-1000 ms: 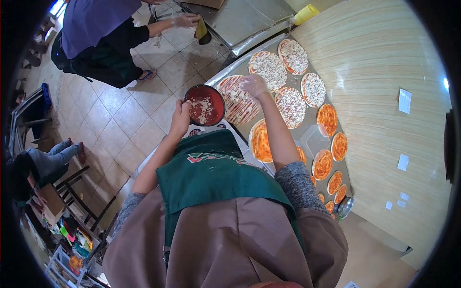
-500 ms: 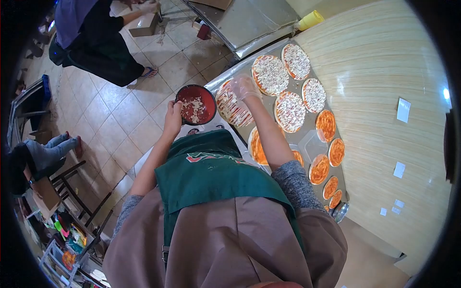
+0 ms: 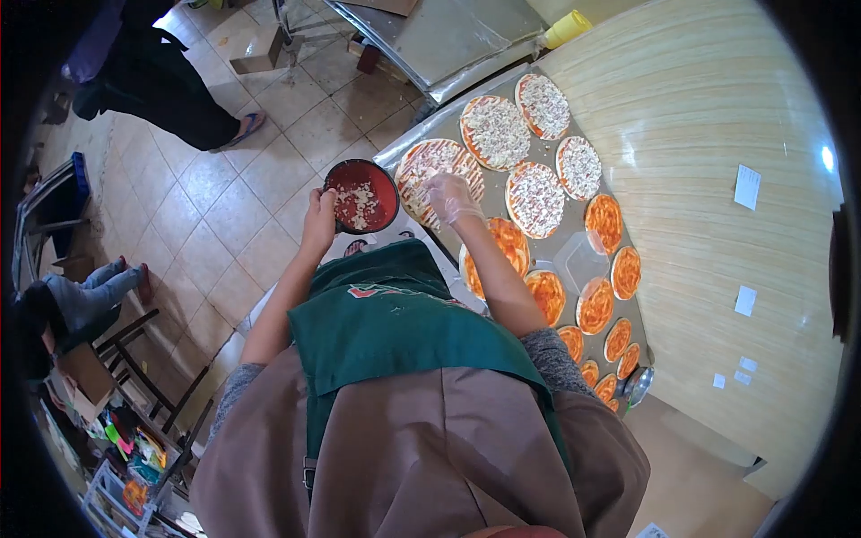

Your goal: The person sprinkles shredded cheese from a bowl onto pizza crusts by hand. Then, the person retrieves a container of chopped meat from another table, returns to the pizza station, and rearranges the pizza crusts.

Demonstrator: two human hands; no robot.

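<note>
My left hand (image 3: 321,215) grips the near left rim of a red bowl with a dark edge (image 3: 377,193), which holds white crumbly bits. My right hand (image 3: 453,197), in a clear plastic glove, is over the lower right part of a red-striped pizza (image 3: 417,170); its fingers are bent together, and anything in them is hidden. Beside it lie pizzas covered in white bits, among them one at the back (image 3: 495,133) and one to the right (image 3: 535,200). Nearer me are several bases with only orange-red sauce (image 3: 595,306).
The pizzas lie on a grey table (image 3: 574,247), with a clear plastic container (image 3: 578,260) among them. A metal-topped surface (image 3: 448,45) adjoins the far end. One person (image 3: 161,90) stands at upper left, another (image 3: 81,296) at left near a cardboard box (image 3: 85,377).
My right hand has shifted across the striped pizza toward its near right side. The bowl has moved slightly left. The person at upper left has moved further left.
</note>
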